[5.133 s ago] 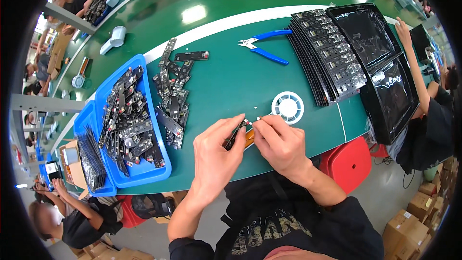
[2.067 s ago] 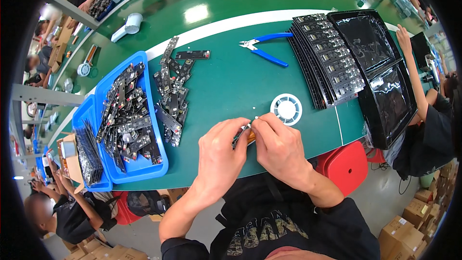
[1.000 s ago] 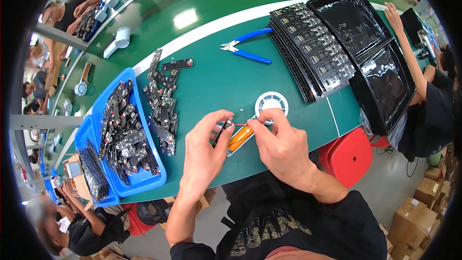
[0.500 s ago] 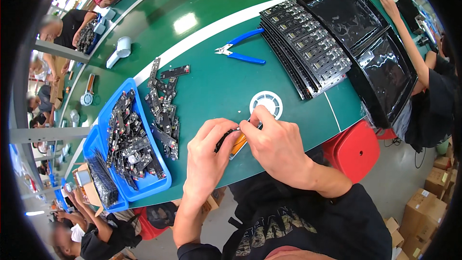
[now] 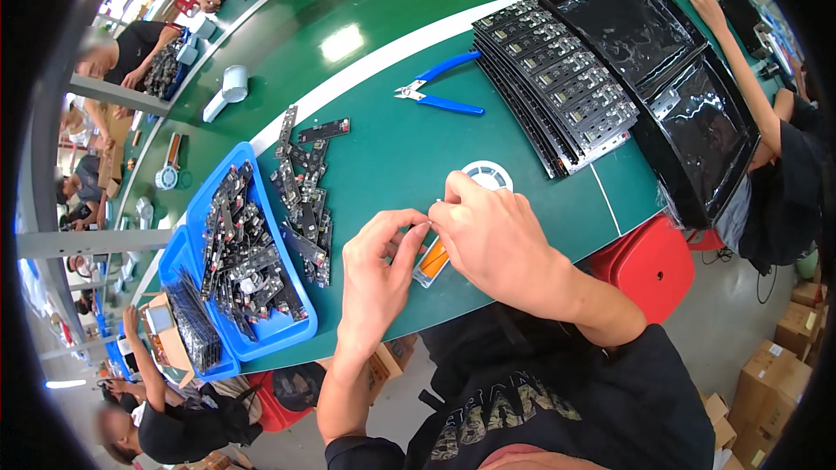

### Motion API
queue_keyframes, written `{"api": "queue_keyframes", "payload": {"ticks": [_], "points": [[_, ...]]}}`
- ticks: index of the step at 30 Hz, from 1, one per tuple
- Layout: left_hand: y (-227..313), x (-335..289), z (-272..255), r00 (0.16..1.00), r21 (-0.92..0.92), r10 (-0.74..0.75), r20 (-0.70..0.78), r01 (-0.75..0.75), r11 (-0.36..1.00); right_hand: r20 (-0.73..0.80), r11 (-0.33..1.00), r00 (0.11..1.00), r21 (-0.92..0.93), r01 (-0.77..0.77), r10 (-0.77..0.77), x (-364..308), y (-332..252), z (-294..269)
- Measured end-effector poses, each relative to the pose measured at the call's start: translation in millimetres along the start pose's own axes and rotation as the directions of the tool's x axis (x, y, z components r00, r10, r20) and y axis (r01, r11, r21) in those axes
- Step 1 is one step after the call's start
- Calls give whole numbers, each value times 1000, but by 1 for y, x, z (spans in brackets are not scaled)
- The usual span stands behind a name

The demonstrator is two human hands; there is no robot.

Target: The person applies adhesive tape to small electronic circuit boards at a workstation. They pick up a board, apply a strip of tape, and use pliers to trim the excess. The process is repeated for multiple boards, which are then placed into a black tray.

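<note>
My left hand and my right hand meet above the table's near edge. The thumb and forefinger of each are pinched together, fingertips nearly touching. What lies between them is too small to make out. Beneath my right hand lies a white device with a round slotted head and a narrow handle with an orange strip in it; my hand covers its middle. Left of my hands, narrow black circuit boards are strewn in a loose pile. Blue-handled cutters lie open beyond my hands.
A blue bin heaped with similar boards stands at left. At right are stacked circuit panels and a black tray lined with plastic. Grey-blue holders and another white device rest on the green surface beyond. Several people work around.
The dark strip at my left fingers no longer shows. My right hand has shifted slightly toward the left and covers more of the white device. The whole view has shifted slightly.
</note>
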State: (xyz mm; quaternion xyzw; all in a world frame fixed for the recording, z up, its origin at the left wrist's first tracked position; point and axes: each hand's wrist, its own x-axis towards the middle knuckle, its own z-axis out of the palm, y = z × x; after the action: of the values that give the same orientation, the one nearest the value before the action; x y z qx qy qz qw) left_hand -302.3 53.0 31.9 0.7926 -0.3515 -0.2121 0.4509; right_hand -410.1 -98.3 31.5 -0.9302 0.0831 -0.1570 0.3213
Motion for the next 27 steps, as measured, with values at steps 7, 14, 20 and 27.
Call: {"api": "queue_keyframes", "payload": {"ticks": [7, 14, 20, 27], "points": [[-5, -3, 3, 1000, -109, 23, 11, -22, 994, 23, 999, 999, -16, -41, 42, 7, 5, -12], [-5, -5, 4, 1000, -26, 29, -12, -30, 999, -58, 998, 998, 58, -24, 27, 5, 8, -10], [-9, -6, 8, 993, 7, 83, -83, -83, 997, -73, 990, 997, 132, 49, -40, 0, 13, -6], [-2, -12, 15, 974, 118, 142, -176, -122, 986, -131, 999, 991, 17, 45, -43, -16, 6, -1]]}}
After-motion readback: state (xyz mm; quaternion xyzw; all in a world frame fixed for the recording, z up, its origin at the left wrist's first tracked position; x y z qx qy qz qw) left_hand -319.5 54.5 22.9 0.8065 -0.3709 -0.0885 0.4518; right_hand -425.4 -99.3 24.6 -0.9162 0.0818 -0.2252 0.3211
